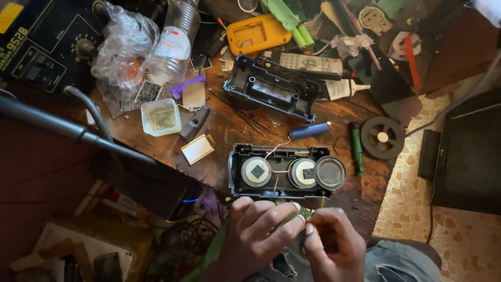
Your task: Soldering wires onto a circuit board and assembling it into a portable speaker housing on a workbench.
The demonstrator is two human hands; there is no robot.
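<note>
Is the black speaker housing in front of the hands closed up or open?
Open. The speaker housing lies with its inside facing up, both round drivers and thin wires exposed; its other shell half lies apart.

A small green circuit board (304, 212) is pinched between the left hand (257, 230) and right hand (334, 243) at the wooden table's (229, 128) edge, just below an opened black speaker housing (282, 171); a blue cylindrical cell (309, 130) is seen beyond.

Small green circuit board (305, 212) pinched between both hands, just below opened black speaker housing (282, 171).
</note>
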